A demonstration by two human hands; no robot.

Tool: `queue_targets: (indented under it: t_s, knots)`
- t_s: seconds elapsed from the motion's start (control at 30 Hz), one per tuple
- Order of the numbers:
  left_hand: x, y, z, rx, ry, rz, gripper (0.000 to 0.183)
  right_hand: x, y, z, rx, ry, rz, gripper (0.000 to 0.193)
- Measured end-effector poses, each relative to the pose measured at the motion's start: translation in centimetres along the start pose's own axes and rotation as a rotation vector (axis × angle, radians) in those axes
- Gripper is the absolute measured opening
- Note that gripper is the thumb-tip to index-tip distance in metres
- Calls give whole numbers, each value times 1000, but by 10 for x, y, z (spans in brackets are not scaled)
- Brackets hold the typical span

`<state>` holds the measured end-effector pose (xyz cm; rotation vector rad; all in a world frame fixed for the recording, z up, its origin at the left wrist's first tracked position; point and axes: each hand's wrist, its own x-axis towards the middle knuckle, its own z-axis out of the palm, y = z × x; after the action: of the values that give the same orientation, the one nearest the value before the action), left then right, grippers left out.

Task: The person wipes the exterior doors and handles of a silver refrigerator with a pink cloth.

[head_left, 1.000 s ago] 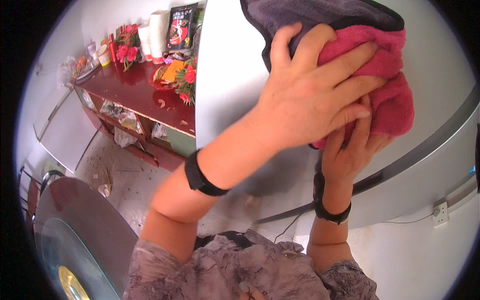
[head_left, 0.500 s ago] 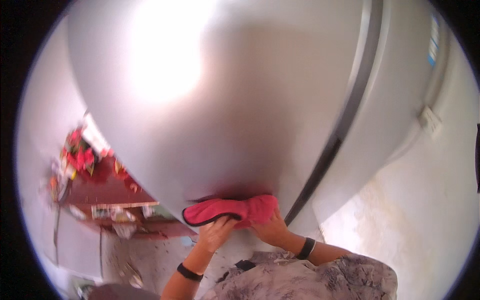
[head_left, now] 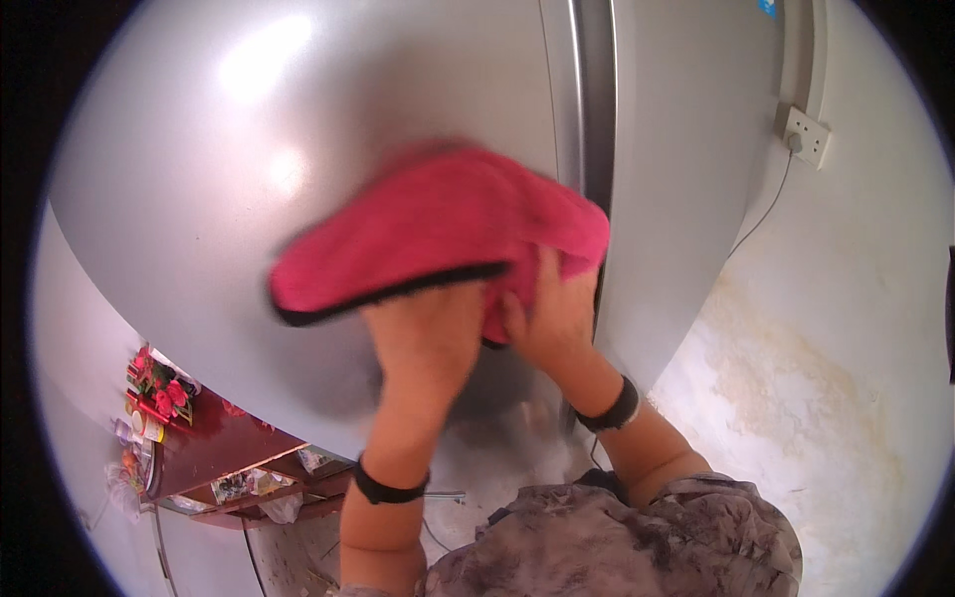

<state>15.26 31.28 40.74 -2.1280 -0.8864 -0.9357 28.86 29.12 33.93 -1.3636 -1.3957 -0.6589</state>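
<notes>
A pink cloth [head_left: 428,224] with a black edge lies against the silver door [head_left: 189,199] of a tall appliance that looks like a refrigerator. My left hand [head_left: 426,323] reaches under the cloth's lower edge, which covers its fingers. On the right, my right hand [head_left: 559,313] is closed on a bunched part of the same cloth, thumb and index finger showing. The cloth's upper edge is smeared by motion. Its right end reaches the dark vertical gap [head_left: 599,109] along the door's side. Each wrist wears a black band.
Right of the appliance, a wall socket [head_left: 808,137] holds a plug with a grey cord hanging down. The pale wall [head_left: 766,378] has stained patches below it. At lower left stands a dark red cabinet [head_left: 214,438] with red flowers [head_left: 164,388] and small items on it.
Both hands have moved up the door with the cloth, which now spreads wider and looks larger. The view has shifted, bringing the socket and side gap further left and higher.
</notes>
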Motion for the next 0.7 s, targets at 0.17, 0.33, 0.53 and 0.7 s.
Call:
queue_targets:
  t_s: [0.17,0.33,0.53,0.7]
  knots:
    - [-63,47,63,-751,-176,4,29,-124,48,25,217,-149,299,57]
    - [-128,57,94,-1086,-350,-161,32,-192,62,16,351,-438,440,50]
    - [-178,1,86,-361,-177,154,42,-162,16,17,298,-433,298,72]
    - [-99,-9,24,-385,-100,-21,46,-71,-1,-8,129,-141,115,79]
